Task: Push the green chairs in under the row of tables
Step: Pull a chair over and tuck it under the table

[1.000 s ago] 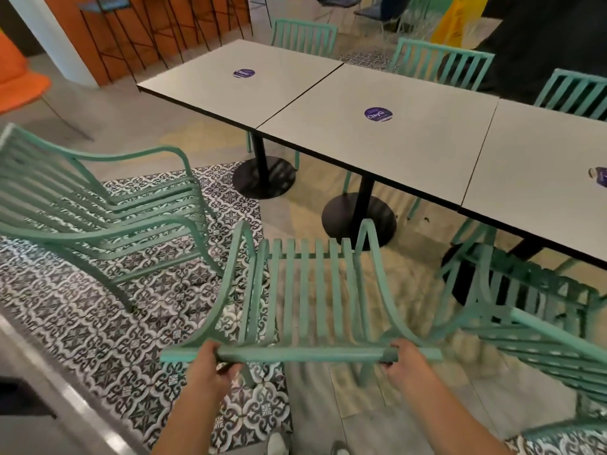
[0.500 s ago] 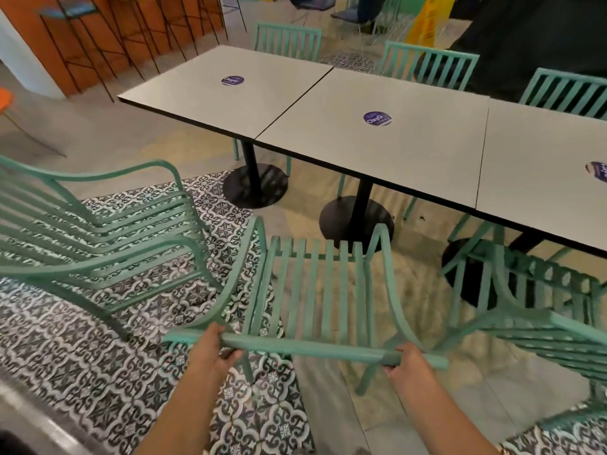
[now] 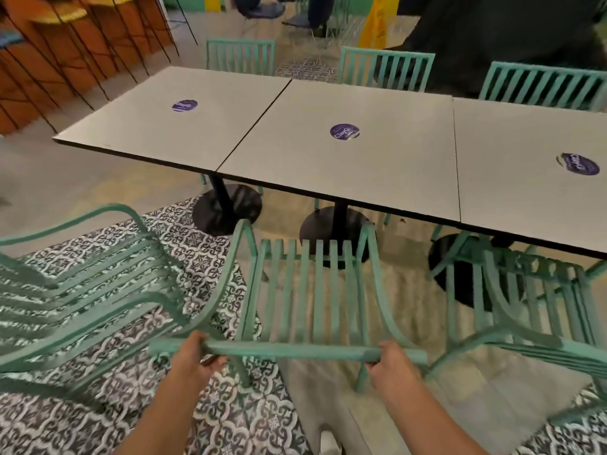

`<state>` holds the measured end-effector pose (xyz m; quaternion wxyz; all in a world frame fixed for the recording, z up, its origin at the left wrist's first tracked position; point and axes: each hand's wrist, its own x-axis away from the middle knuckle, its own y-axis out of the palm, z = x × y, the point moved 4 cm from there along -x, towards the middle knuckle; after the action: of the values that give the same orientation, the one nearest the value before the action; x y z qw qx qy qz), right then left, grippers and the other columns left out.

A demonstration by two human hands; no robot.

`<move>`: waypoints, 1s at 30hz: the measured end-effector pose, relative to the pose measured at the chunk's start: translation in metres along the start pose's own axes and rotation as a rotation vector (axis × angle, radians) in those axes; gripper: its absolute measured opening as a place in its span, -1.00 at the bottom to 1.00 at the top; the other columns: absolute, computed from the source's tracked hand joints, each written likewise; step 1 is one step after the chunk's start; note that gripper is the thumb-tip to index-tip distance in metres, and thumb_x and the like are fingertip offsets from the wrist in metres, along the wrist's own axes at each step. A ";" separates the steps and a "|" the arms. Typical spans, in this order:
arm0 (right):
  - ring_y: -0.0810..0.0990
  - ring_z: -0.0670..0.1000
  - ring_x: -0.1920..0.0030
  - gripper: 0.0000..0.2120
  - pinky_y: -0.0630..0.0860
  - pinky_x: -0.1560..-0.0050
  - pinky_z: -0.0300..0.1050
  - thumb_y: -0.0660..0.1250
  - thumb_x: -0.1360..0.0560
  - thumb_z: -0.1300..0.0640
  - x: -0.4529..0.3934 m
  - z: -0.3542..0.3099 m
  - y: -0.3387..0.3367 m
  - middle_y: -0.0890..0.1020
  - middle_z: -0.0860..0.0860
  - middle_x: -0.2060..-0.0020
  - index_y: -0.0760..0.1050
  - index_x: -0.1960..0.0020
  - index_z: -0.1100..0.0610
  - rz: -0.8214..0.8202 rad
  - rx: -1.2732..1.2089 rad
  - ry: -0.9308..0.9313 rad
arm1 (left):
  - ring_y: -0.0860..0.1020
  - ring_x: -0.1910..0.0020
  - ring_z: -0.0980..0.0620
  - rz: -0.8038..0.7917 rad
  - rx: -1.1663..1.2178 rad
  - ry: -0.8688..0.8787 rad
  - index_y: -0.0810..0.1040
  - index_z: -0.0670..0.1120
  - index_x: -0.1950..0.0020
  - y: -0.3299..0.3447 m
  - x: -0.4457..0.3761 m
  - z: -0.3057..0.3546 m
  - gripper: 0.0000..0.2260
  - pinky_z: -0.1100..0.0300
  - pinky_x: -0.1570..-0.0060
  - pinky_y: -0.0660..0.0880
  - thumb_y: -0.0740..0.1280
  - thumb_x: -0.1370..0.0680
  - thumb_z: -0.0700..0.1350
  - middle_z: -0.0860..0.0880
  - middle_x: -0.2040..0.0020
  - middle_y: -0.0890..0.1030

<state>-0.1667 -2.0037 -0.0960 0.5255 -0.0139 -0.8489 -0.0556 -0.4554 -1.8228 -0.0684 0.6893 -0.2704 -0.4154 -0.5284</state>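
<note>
Both hands, left and right, grip the chair's top rail, its seat pointing at twelve o'clock toward the counter.

Green chairs, grey tables, black-and-white patterned floor tiles.

One view only, worn on the head, looking forward and steeply down from standing height. It is a wide-angle lens, so straight edges bow near the borders. Close below, at 6 o'clock, both forearms enter the picture and reach to a chair near centre. The row of tables crosses from 10 to 3 o'clock. Stools lie far off at 11 o'clock.
</note>
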 end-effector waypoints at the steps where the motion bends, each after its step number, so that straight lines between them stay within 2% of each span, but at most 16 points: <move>1: 0.47 0.13 -0.11 -0.61 0.48 -0.14 0.12 0.25 -0.50 0.27 -0.003 -0.001 0.010 0.43 0.10 -0.22 0.31 -0.31 0.17 0.000 -0.015 0.003 | 0.51 -0.10 -0.22 -0.012 0.003 0.000 0.42 -0.18 0.05 0.008 -0.006 0.008 -0.92 -0.04 0.14 0.56 0.30 -0.56 -0.19 -0.23 -0.05 0.51; 4: 0.44 0.12 -0.06 -0.75 0.47 -0.13 0.10 0.25 -0.51 0.26 -0.008 -0.005 0.032 0.40 0.10 -0.11 0.30 -0.15 0.16 0.033 -0.014 -0.017 | 0.47 -0.24 -0.22 -0.012 -0.012 -0.004 0.41 -0.20 0.00 0.026 -0.024 0.030 -0.92 -0.06 -0.03 0.49 0.28 -0.56 -0.22 -0.22 -0.01 0.51; 6: 0.45 0.12 -0.06 -0.76 0.47 -0.07 0.08 0.25 -0.50 0.26 -0.013 -0.005 0.046 0.42 0.10 -0.13 0.29 -0.13 0.14 0.043 -0.013 -0.010 | 0.46 -0.26 -0.23 -0.004 -0.015 -0.009 0.40 -0.19 -0.01 0.037 -0.031 0.042 -0.91 -0.11 -0.05 0.50 0.28 -0.57 -0.20 -0.25 -0.12 0.50; 8: 0.48 0.15 -0.12 -0.68 0.48 -0.10 0.11 0.27 -0.48 0.27 -0.013 -0.005 0.061 0.45 0.12 -0.22 0.31 -0.21 0.16 0.034 -0.040 0.007 | 0.47 -0.25 -0.25 -0.004 -0.005 -0.035 0.41 -0.18 -0.06 0.047 -0.038 0.052 -0.87 -0.13 -0.09 0.52 0.30 -0.56 -0.19 -0.26 -0.24 0.47; 10: 0.48 0.17 -0.17 -0.54 0.48 -0.15 0.14 0.28 -0.47 0.29 -0.019 -0.005 0.074 0.43 0.15 -0.29 0.30 -0.34 0.15 0.055 -0.058 0.006 | 0.48 -0.23 -0.26 0.000 -0.021 -0.033 0.43 -0.19 -0.07 0.058 -0.044 0.064 -0.86 -0.14 -0.17 0.50 0.30 -0.57 -0.18 -0.27 -0.28 0.46; 12: 0.46 0.14 -0.15 -0.52 0.45 -0.19 0.14 0.27 -0.49 0.29 -0.014 -0.007 0.087 0.42 0.12 -0.28 0.27 -0.39 0.16 0.074 -0.100 0.002 | 0.47 -0.25 -0.26 -0.014 -0.039 -0.020 0.44 -0.22 -0.11 0.071 -0.050 0.076 -0.84 -0.13 -0.22 0.48 0.28 -0.58 -0.17 -0.28 -0.28 0.46; 14: 0.44 0.14 -0.20 -0.52 0.43 -0.17 0.12 0.25 -0.51 0.31 -0.008 -0.007 0.098 0.40 0.13 -0.24 0.25 -0.40 0.17 0.121 -0.147 -0.013 | 0.47 -0.22 -0.24 -0.004 -0.048 -0.008 0.43 -0.23 -0.18 0.080 -0.057 0.091 -0.79 -0.13 -0.22 0.48 0.28 -0.58 -0.19 -0.27 -0.24 0.46; 15: 0.45 0.15 -0.21 -0.53 0.44 -0.12 0.11 0.24 -0.51 0.30 -0.005 -0.005 0.103 0.41 0.14 -0.23 0.26 -0.40 0.18 0.129 -0.187 0.002 | 0.47 -0.19 -0.24 -0.016 -0.057 -0.004 0.43 -0.23 -0.14 0.085 -0.061 0.100 -0.83 -0.13 -0.20 0.49 0.28 -0.58 -0.21 -0.26 -0.20 0.46; 17: 0.46 0.18 -0.13 -0.60 0.44 -0.08 0.12 0.28 -0.48 0.24 -0.002 -0.005 0.109 0.44 0.18 -0.18 0.33 -0.30 0.20 0.083 -0.230 -0.014 | 0.48 -0.19 -0.24 -0.071 -0.077 -0.018 0.43 -0.21 0.00 0.096 -0.065 0.110 -0.93 -0.11 -0.13 0.52 0.28 -0.58 -0.22 -0.25 -0.12 0.48; 19: 0.51 0.22 -0.08 -0.59 0.49 -0.12 0.14 0.38 -0.34 0.09 -0.011 0.003 0.123 0.50 0.22 -0.15 0.42 -0.15 0.19 -0.048 -0.299 0.015 | 0.50 -0.14 -0.25 -0.108 -0.118 -0.026 0.42 -0.20 0.03 0.102 -0.074 0.121 -0.94 -0.11 -0.05 0.52 0.28 -0.58 -0.22 -0.25 -0.14 0.47; 21: 0.55 0.15 0.00 -0.50 0.54 0.07 0.06 0.38 -0.33 0.08 -0.035 0.015 0.119 0.53 0.16 -0.12 0.42 -0.24 0.15 -0.005 -0.357 0.089 | 0.52 -0.01 -0.22 -0.132 -0.132 -0.036 0.42 -0.21 0.01 0.110 -0.084 0.132 -0.94 -0.12 -0.02 0.53 0.27 -0.58 -0.23 -0.26 -0.19 0.45; 22: 0.54 0.12 0.03 -0.46 0.53 0.18 0.02 0.37 -0.36 0.08 -0.034 0.018 0.117 0.53 0.11 -0.13 0.38 -0.32 0.12 0.049 -0.314 0.049 | 0.52 0.02 -0.22 -0.135 -0.129 -0.050 0.42 -0.21 -0.02 0.112 -0.089 0.137 -0.93 -0.13 -0.03 0.53 0.27 -0.59 -0.23 -0.26 -0.20 0.46; 23: 0.53 0.10 0.02 -0.43 0.50 0.23 0.01 0.36 -0.38 0.07 -0.033 0.021 0.119 0.51 0.08 -0.17 0.35 -0.37 0.09 0.073 -0.307 0.106 | 0.52 0.00 -0.22 -0.138 -0.135 -0.060 0.42 -0.20 -0.05 0.115 -0.095 0.142 -0.92 -0.14 -0.05 0.54 0.27 -0.59 -0.22 -0.26 -0.20 0.46; 25: 0.49 0.08 -0.07 -0.49 0.51 0.12 -0.01 0.35 -0.43 0.10 -0.028 0.021 0.128 0.47 0.07 -0.25 0.34 -0.36 0.09 0.066 -0.316 0.127 | 0.52 -0.08 -0.23 -0.157 -0.148 -0.067 0.41 -0.19 -0.11 0.121 -0.104 0.147 -0.87 -0.17 -0.12 0.53 0.27 -0.58 -0.23 -0.26 -0.23 0.47; 27: 0.47 0.10 -0.16 -0.66 0.48 -0.16 0.04 0.31 -0.48 0.19 -0.016 0.015 0.142 0.43 0.09 -0.31 0.34 -0.23 0.12 0.050 -0.302 0.058 | 0.51 -0.12 -0.24 -0.152 -0.160 -0.053 0.40 -0.20 -0.13 0.127 -0.109 0.152 -0.83 -0.17 -0.14 0.52 0.27 -0.56 -0.24 -0.26 -0.26 0.45; 30: 0.44 0.13 -0.24 -0.68 0.44 -0.25 0.13 0.28 -0.51 0.27 -0.007 0.010 0.150 0.41 0.12 -0.33 0.32 -0.23 0.15 0.110 -0.289 0.037 | 0.50 -0.10 -0.24 -0.132 -0.174 -0.041 0.39 -0.22 -0.13 0.134 -0.115 0.154 -0.83 -0.10 -0.08 0.53 0.27 -0.56 -0.23 -0.26 -0.22 0.46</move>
<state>-0.1602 -1.8534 -0.0950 0.5357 -0.1349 -0.8202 -0.1487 -0.3828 -1.5997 -0.0800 0.6183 -0.3119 -0.3989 -0.6010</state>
